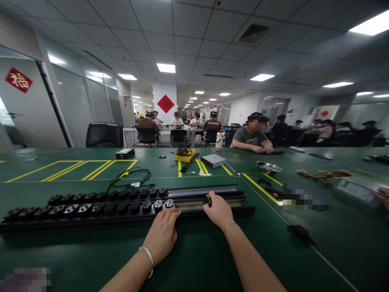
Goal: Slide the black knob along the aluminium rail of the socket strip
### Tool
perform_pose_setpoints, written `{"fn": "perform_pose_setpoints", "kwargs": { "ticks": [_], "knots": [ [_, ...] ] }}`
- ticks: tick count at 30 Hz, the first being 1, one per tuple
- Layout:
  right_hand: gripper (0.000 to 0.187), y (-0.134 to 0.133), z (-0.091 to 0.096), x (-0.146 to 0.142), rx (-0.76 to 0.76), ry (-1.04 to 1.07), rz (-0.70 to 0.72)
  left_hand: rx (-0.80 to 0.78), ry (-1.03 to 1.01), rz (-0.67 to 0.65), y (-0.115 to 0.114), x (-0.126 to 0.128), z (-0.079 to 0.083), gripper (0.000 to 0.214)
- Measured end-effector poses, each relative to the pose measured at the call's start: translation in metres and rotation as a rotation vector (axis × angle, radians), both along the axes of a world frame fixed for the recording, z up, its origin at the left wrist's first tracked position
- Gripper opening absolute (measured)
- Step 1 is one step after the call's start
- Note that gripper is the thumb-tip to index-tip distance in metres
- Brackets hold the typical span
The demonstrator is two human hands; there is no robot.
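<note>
Two long black rails lie side by side, both partly filled with rows of black socket modules. My left hand rests on the near rail, its fingers bent over the front edge beside the last socket module. My right hand is over the bare right part of that rail, thumb and fingers pinching a small black piece, mostly hidden by the fingers. Behind it, the far rail shows a bare silvery channel on its right. Socket modules fill its left part.
A black cable lies behind the rails. Farther back are a yellow bin of cables, a grey box and a metal bowl. A black object lies at right. Across the table sits a person; another person's hand touches a metal box.
</note>
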State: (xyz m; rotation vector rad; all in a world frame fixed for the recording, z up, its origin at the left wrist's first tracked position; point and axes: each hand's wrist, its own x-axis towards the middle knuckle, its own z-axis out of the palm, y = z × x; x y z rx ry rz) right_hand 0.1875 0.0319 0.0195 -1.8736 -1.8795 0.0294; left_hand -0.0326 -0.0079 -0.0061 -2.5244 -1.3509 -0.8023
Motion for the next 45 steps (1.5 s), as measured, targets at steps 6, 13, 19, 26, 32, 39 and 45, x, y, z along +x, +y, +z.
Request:
{"fn": "perform_pose_setpoints", "kwargs": {
  "ticks": [6,13,19,26,32,39,45],
  "knots": [
    [0.016,0.0004,0.0002,0.0003,-0.013,-0.01,-0.006,0.004,-0.001,-0.003,0.0007,-0.0007,-0.0007,0.048],
    [0.015,0.0011,-0.0009,0.0013,-0.014,-0.019,-0.004,-0.019,-0.008,-0.007,0.001,-0.001,-0.0022,0.049],
    [0.016,0.0006,0.0007,0.0002,-0.021,0.011,-0.008,-0.03,-0.007,-0.007,0.0021,-0.0015,-0.0035,0.049],
    [0.015,0.0014,-0.0014,0.0009,-0.005,0.016,0.002,-0.015,-0.008,-0.006,0.0006,-0.0013,-0.0006,0.049],
    [0.016,0.0024,-0.002,0.0014,-0.012,0.018,0.003,-0.013,0.002,-0.004,0.0004,-0.0016,-0.0002,0.048],
    [0.017,0.0029,-0.0006,0.0012,-0.006,0.006,0.017,-0.012,0.011,-0.009,0.0017,-0.002,-0.003,0.048],
    [0.016,0.0007,0.0011,0.0026,0.005,-0.018,0.018,0.005,0.011,-0.007,0.002,-0.0024,-0.0033,0.048]
  ]
}}
